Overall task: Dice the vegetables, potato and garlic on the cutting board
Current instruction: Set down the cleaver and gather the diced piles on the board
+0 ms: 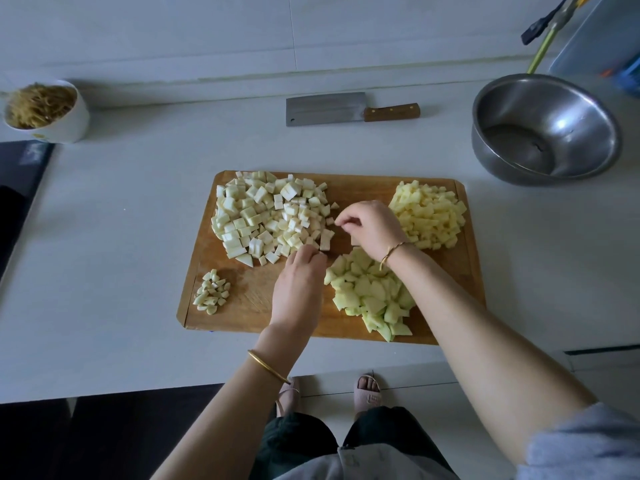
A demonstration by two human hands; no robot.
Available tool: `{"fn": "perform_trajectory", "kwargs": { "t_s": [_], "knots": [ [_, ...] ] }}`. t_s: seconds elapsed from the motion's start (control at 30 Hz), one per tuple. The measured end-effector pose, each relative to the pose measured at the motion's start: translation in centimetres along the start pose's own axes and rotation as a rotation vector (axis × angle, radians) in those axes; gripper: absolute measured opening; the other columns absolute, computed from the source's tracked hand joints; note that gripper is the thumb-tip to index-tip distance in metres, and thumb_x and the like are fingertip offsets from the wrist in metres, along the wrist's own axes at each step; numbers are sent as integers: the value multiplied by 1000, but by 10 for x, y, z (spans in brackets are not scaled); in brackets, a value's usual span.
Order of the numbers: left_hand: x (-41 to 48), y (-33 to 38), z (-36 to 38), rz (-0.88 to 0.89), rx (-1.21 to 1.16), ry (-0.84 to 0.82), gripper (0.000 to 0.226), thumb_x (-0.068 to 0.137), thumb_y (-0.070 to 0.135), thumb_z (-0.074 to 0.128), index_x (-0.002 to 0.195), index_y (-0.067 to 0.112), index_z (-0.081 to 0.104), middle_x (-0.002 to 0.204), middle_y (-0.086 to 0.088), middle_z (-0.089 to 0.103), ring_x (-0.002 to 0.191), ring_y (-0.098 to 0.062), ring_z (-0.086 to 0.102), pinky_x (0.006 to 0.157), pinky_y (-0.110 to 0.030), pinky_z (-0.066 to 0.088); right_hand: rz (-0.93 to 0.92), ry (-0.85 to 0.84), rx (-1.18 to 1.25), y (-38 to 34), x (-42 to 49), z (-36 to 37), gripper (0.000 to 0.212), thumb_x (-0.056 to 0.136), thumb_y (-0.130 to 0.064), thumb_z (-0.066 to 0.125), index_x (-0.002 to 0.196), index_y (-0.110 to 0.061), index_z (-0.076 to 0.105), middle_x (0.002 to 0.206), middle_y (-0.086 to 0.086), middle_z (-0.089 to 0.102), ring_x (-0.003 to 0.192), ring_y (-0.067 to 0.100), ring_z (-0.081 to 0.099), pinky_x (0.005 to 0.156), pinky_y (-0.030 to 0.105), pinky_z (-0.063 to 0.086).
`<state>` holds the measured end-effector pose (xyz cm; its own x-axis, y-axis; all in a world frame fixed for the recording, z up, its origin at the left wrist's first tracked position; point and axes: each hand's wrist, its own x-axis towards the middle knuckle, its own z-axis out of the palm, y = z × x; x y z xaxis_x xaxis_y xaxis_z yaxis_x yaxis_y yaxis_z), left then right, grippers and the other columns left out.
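A wooden cutting board (256, 299) lies on the white counter. It carries a big heap of pale white-green cubes (263, 220) at back left, yellow potato dice (429, 213) at back right, light green chunks (370, 296) at front right and a small pile of chopped garlic (212, 292) at front left. My left hand (299, 282) reaches the near edge of the white heap, its fingertips curled on loose cubes. My right hand (369, 226) hovers mid-board with its fingers curled, pinching a small piece (330, 221). The cleaver (349, 108) lies on the counter behind the board, untouched.
A steel bowl (543, 129) stands at back right. A white cup of shredded yellow strands (43, 109) sits at far left. A dark hob edge (20, 188) borders the counter's left side. Utensil handles (550, 26) lean in the far right corner.
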<state>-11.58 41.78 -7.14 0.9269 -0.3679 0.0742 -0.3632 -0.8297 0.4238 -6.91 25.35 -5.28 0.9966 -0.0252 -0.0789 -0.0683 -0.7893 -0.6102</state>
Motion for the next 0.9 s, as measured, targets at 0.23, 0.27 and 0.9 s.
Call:
{"fn": "perform_trajectory", "kwargs": {
  "t_s": [0.23,0.27,0.9],
  "knots": [
    [-4,13,0,-110,-85,-16,24,82,-10,57,102,2,65,96,-11,53,80,-28,54,56,-41,51,35,-164,-106,16,-13,-10,54,89,16,36,119,-17,67,131,-1,59,121,18,54,100,30,45],
    [-3,15,2,-111,-78,-37,28,84,-10,55,108,3,63,98,-10,51,83,-27,52,59,-40,51,22,-168,-117,17,-15,-9,55,88,17,36,118,-17,68,132,-1,59,123,17,52,100,28,43],
    [3,21,5,-149,-156,-72,36,91,-7,46,123,1,59,114,-12,51,100,-28,52,81,-37,50,13,-177,-52,24,-25,-18,42,93,5,43,116,-20,68,117,-1,67,102,16,64,87,30,52]
  ]
}}
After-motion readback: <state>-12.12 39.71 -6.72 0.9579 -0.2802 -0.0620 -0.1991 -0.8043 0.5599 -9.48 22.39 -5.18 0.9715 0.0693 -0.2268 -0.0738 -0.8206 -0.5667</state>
